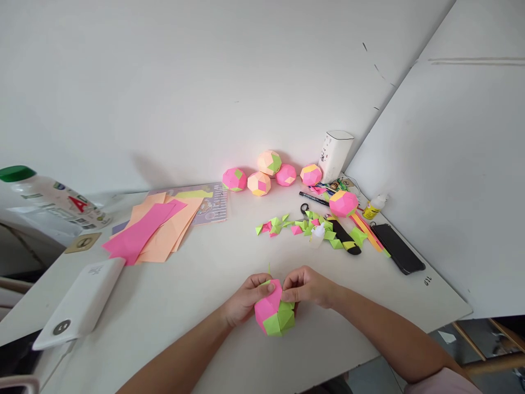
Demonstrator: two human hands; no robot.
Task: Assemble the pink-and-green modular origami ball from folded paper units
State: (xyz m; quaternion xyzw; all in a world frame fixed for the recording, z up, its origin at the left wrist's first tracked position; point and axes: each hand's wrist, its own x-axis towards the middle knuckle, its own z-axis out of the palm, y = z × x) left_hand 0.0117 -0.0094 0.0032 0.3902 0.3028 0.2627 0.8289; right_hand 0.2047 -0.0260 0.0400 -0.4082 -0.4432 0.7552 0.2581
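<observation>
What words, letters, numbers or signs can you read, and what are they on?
"A": big and red, on the white bottle; its other print is too blurred.
Too small or blurred to read: marks on the tall white box, the yellow-labelled bottle, the black pen, and black handwriting on the table.

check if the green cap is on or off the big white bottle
On: the green cap sits over the end of the white bottle, with its mouth covered.
</observation>
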